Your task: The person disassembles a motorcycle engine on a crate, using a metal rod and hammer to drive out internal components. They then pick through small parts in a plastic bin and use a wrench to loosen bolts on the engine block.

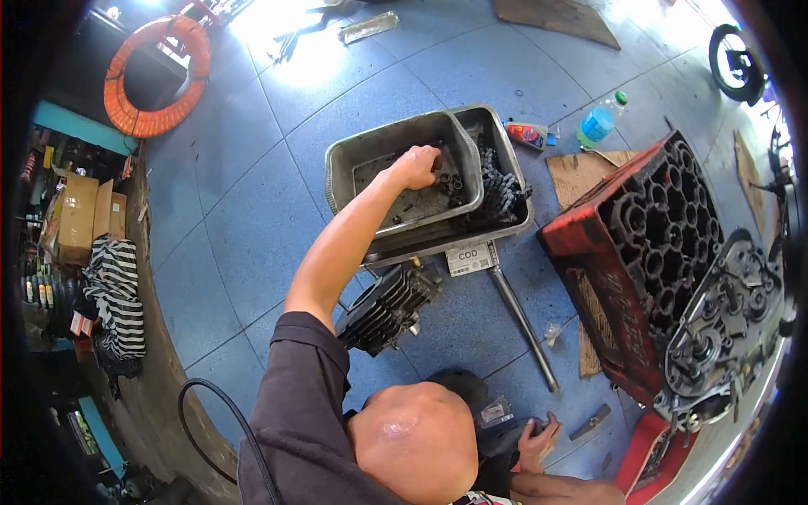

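Observation:
My left hand (pixel 414 167) reaches into a metal pan (pixel 341 172), its fingers curled downward and close to small dark parts (pixel 453 185). The fingertips are partly hidden, so what they grip cannot be made out. This pan rests tilted over a second metal pan (pixel 523 217), which holds a dark chain (pixel 505 195). A finned engine cylinder (pixel 389 310) lies just below the pans, beside my left forearm. Low on the right, my right hand (pixel 539 444) is near the floor with thumb and fingers apart, by a dark object (pixel 503 438). A bare knee (pixel 412 438) covers the area between.
A long metal bar tool (pixel 526 332) lies beside a COD label (pixel 469 259). To the right stand a red bottle crate (pixel 602 295) and an engine casing (pixel 724 311). A bottle of blue liquid (pixel 598 124) and a red tube (pixel 526 135) lie behind. An orange coil (pixel 157 76) is upper left.

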`<control>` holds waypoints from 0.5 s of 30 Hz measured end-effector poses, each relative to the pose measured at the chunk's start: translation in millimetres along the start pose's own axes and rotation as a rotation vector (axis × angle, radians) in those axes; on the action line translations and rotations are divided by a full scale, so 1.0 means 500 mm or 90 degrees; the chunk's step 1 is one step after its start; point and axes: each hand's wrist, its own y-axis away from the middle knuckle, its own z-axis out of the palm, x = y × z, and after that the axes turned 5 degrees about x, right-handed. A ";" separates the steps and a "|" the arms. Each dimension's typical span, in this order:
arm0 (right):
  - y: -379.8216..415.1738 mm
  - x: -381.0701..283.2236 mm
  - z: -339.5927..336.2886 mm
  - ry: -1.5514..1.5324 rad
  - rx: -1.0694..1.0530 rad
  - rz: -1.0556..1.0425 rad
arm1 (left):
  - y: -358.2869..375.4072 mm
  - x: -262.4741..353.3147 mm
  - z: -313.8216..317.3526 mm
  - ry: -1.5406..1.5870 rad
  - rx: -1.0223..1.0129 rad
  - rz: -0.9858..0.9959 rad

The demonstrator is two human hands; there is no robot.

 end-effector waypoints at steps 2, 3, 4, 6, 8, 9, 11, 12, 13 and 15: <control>-0.008 0.012 0.007 0.012 -0.017 0.026 | -0.006 0.005 -0.013 0.033 -0.041 -0.017; -0.022 0.015 0.011 0.021 -0.036 0.050 | -0.009 -0.006 -0.023 0.064 -0.081 -0.037; -0.023 0.024 0.012 0.023 -0.045 0.044 | -0.003 -0.008 -0.031 0.065 -0.081 -0.048; -0.021 0.035 0.014 0.038 -0.004 0.087 | 0.011 -0.005 -0.052 -0.079 -0.200 -0.049; -0.025 0.008 -0.002 0.039 0.008 0.081 | 0.039 0.030 -0.090 -0.045 -0.319 -0.149; -0.029 -0.003 -0.005 0.039 0.030 0.077 | 0.049 0.038 -0.091 -0.076 -0.387 -0.204; -0.034 -0.004 0.000 0.044 0.043 0.070 | 0.069 0.043 -0.080 -0.109 -0.457 -0.261; -0.028 -0.005 0.000 0.049 0.056 0.059 | 0.080 0.038 -0.066 -0.109 -0.459 -0.263; -0.023 -0.006 0.000 0.051 0.059 0.063 | 0.095 0.032 -0.052 -0.126 -0.402 -0.234; -0.029 -0.006 0.001 0.053 0.051 0.070 | 0.100 0.017 -0.036 -0.107 -0.403 -0.234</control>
